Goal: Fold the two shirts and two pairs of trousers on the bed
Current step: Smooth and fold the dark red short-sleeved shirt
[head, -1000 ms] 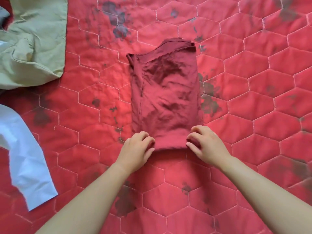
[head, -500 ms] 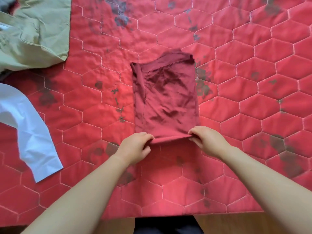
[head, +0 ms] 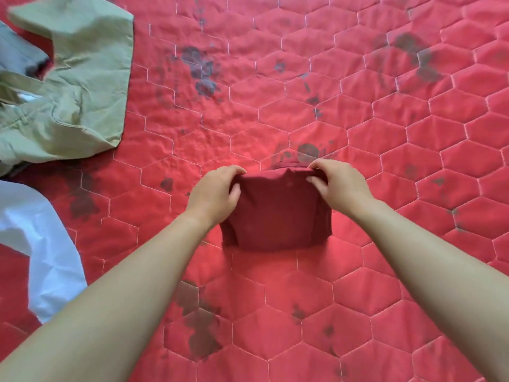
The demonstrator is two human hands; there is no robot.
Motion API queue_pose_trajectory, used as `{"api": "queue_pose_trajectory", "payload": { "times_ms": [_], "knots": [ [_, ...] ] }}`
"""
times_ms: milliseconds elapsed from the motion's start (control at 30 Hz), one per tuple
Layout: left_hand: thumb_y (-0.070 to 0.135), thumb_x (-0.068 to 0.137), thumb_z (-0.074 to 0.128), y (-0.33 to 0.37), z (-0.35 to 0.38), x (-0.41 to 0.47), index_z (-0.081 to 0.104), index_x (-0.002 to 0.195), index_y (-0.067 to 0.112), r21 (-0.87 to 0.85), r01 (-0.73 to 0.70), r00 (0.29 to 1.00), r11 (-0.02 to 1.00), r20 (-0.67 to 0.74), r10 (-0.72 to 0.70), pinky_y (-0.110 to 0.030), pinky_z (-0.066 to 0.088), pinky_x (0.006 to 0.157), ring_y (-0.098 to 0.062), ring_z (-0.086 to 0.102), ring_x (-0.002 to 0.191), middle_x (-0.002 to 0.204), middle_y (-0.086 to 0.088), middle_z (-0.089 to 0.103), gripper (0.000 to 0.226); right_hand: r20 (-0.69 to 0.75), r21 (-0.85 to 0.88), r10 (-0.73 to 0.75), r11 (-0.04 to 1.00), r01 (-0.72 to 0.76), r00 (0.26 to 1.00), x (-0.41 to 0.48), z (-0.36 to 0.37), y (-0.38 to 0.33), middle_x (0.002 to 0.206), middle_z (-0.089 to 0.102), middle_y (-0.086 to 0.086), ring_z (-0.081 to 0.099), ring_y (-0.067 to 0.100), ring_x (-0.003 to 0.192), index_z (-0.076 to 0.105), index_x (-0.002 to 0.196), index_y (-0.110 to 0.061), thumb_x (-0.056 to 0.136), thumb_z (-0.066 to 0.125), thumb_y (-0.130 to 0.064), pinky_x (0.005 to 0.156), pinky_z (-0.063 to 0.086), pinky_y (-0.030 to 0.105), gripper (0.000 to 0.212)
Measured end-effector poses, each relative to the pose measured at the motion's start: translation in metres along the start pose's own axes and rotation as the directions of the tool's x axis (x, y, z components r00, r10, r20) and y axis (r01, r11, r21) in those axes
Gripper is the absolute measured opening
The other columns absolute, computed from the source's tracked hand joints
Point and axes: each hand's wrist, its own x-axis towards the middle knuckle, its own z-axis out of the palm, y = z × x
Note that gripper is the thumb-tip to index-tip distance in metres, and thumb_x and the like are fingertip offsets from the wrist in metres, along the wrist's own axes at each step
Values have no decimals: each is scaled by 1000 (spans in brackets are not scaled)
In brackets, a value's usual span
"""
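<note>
Two bare hands hold the far edge of a dark red garment [head: 275, 213], folded to a small packet on a red quilted bed [head: 385, 133].

The packet lies in the middle of the bed, near the person. The left hand [head: 213, 193] and right hand [head: 340, 186] each curl their fingers over a far corner and pinch the cloth against the thumb. The rounded fold faces the near side and the loose edges face far, under the hands. The long axis runs left to right, though the shape is nearly square. This looks like the last fold being set, so the next move probably calls for letting go and pressing it flat. A khaki garment [head: 77, 86] lies unfolded at far left, with a pale blue-white garment [head: 46, 244] nearer on the left.
</note>
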Motion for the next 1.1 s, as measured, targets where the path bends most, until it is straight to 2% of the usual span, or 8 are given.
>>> {"api": "queue_pose_trajectory", "payload": {
  "times_ms": [133, 267, 367, 467, 700, 833, 900, 1100],
  "knots": [
    [23, 90, 51, -15, 30, 28, 50, 130, 21, 218, 25, 999, 976, -47, -15, -43, 36, 98, -23, 46, 121, 132, 1, 51, 40, -15, -135, 61, 989, -62, 998, 38, 27, 10, 114, 61, 4, 54, 29, 106, 57, 114, -16, 89, 57, -28, 82, 40, 39, 28],
    [28, 89, 52, -10, 61, 16, 48, 133, 21, 190, -16, 998, 982, -61, 29, -49, 28, 107, -22, 36, 133, 142, 0, 43, 45, -191, -66, -23, 998, 10, 981, 25, 63, -13, 129, 53, 11, 49, 31, 120, 56, 121, -7, 87, 59, -22, 94, 39, 45, 37],
    [37, 91, 42, -7, 86, -1, 38, 141, 25, 176, -49, 999, 983, 22, 46, -51, 17, 112, -20, 24, 141, 151, 5, 31, 51, -54, -75, -51, 996, 47, 997, 3, 95, -24, 151, 31, 4, 25, 24, 141, 42, 138, -17, 90, 51, -31, 112, 16, 49, 51],
    [45, 91, 29, -25, 106, -2, 25, 146, 29, 245, -107, 992, 964, 93, 87, -46, 9, 113, -17, 17, 143, 156, 4, 19, 57, 41, -144, -2, 990, 8, 999, 5, 113, 2, 158, 8, -5, 1, 14, 145, 21, 147, -31, 94, 36, -41, 113, -6, 50, 56],
    [47, 88, 33, -53, 125, 6, 26, 145, 30, 355, -218, 976, 909, 59, 211, -43, 12, 111, -19, 24, 141, 154, -1, 25, 60, 14, -155, -68, 985, 69, 998, 18, 125, 26, 157, 11, -7, 5, 13, 144, 24, 145, -36, 91, 28, -44, 114, -2, 53, 54],
    [53, 86, 33, -37, 117, 4, 22, 144, 43, 217, 57, 993, 975, -110, -34, -53, 0, 110, -20, 4, 144, 157, 4, 11, 60, -124, -77, 97, 991, -107, 988, 8, 119, 13, 157, 14, -4, 5, 27, 144, 38, 138, -39, 89, 42, -42, 107, 7, 64, 49],
    [58, 85, 30, -28, 119, 6, 16, 143, 48, 152, 176, 981, 972, -105, -162, -58, 5, 109, -23, -5, 144, 158, 6, 1, 60, -103, -61, 199, 977, -206, 975, 3, 120, 7, 157, 9, -2, 5, 31, 143, 35, 139, -43, 89, 46, -45, 106, 14, 64, 51],
    [57, 88, 35, -14, 140, 4, 23, 144, 44, 228, 212, 977, 950, -52, -206, -57, 19, 105, -28, 5, 143, 158, 3, 8, 59, -81, -116, 198, 971, -207, 977, -10, 130, 19, 157, 11, 1, 13, 29, 142, 28, 142, -42, 91, 45, -47, 111, 16, 49, 54]
  ]
}}
